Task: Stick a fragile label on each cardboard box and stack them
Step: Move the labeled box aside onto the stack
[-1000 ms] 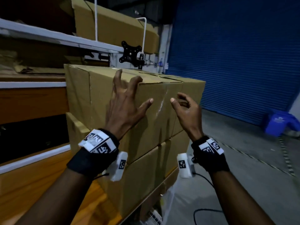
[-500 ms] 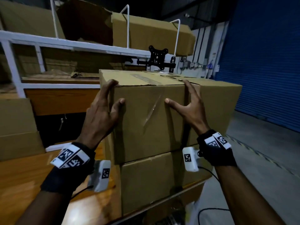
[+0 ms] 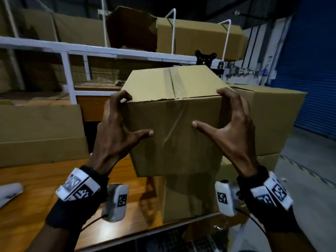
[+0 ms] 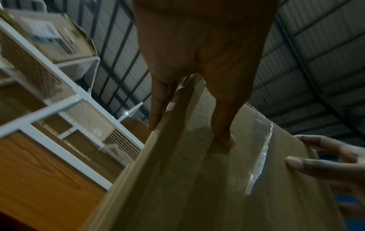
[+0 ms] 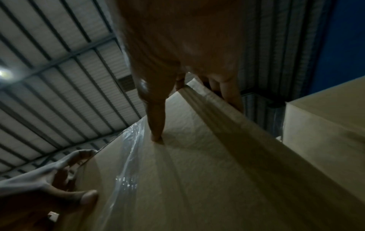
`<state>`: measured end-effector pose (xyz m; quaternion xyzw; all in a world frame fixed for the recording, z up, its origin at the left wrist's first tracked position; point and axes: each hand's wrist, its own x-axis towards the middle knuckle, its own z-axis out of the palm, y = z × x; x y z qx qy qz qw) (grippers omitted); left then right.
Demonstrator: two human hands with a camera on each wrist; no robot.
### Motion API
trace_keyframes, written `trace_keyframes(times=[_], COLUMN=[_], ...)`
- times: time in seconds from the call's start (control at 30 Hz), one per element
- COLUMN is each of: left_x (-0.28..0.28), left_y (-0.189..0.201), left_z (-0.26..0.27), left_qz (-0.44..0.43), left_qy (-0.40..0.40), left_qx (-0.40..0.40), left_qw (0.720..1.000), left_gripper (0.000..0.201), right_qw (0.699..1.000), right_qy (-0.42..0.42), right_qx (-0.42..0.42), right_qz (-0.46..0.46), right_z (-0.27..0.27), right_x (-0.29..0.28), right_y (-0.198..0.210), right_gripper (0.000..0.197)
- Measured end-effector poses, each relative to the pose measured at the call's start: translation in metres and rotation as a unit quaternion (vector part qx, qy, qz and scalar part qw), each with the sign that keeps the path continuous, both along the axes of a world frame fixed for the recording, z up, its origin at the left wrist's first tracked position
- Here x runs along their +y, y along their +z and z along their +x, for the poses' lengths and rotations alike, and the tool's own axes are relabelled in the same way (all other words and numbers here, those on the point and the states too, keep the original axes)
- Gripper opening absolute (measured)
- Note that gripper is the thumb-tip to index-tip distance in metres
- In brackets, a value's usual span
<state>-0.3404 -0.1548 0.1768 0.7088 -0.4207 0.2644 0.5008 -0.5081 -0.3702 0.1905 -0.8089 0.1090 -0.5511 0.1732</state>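
1. Two hands hold one cardboard box (image 3: pixel 174 128) clear of the stack, in front of the person and above the tabletop (image 3: pixel 32 197); the lower box (image 3: pixel 189 197) sits directly beneath it.
2. No fragile label shows on the faces in view. Judgement: the step in hand is carrying the box to a spot where it can be labelled or restacked.
3. Left side: the left hand (image 3: pixel 116 131) clamps the near left vertical edge. Its fingers (image 3: pixel 120 96) curl over the top left corner, and its thumb (image 3: pixel 143 133) lies flat on the front face.
4. Centre: clear tape (image 3: pixel 172 124) runs down the front face from the top seam. Keep both thumbs off it, since it looks slick.
5. Right side: the right hand (image 3: pixel 234 131) mirrors that grip on the near right edge, fingers hooked over the top corner, thumb (image 3: pixel 203 127) pressed on the front face.
6. Both wrists are raised and angled inward, squeezing the box between the palms.
7. Advice: hold the box level, press evenly from both sides, and lower it squarely; the neighbouring box (image 3: pixel 272 120) stands just beside it on the right.
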Motion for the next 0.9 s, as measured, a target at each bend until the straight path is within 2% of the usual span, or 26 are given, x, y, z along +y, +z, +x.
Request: trace_keyframes(times=[0.17, 0.27, 0.4, 0.5, 0.6, 0.73, 0.9], left_x=[0.099, 0.17, 0.256, 0.3, 0.328, 0.335, 0.32], left_y=[-0.017, -0.035, -0.069, -0.103, -0.142, -0.184, -0.2], left_z=[0.004, 0.016, 0.044, 0.075, 0.108, 0.145, 0.199], left_qz=[-0.005, 0.007, 0.043, 0.072, 0.129, 0.175, 0.197], left_qy=[0.035, 0.063, 0.131, 0.157, 0.197, 0.209, 0.237], left_qx=[-0.01, 0.01, 0.04, 0.049, 0.082, 0.117, 0.131], left_qw=[0.999, 0.998, 0.99, 0.984, 0.968, 0.955, 0.942], left_gripper=[0.092, 0.092, 0.092, 0.093, 0.091, 0.091, 0.09], right_qw=[1.0, 0.998, 0.993, 0.986, 0.978, 0.972, 0.97], right_qy=[0.024, 0.05, 0.096, 0.132, 0.151, 0.146, 0.126], right_qx=[0.008, 0.026, 0.062, 0.084, 0.12, 0.157, 0.184], right_qz=[-0.003, 0.0, 0.024, 0.053, 0.082, 0.099, 0.099], right_z=[0.01, 0.032, 0.082, 0.133, 0.179, 0.223, 0.285], right_x=[0.093, 0.154, 0.225, 0.262, 0.29, 0.302, 0.292], right_y=[-0.017, -0.034, -0.07, -0.111, -0.156, -0.201, -0.227], right_gripper=[0.086, 0.084, 0.083, 0.08, 0.077, 0.077, 0.075])
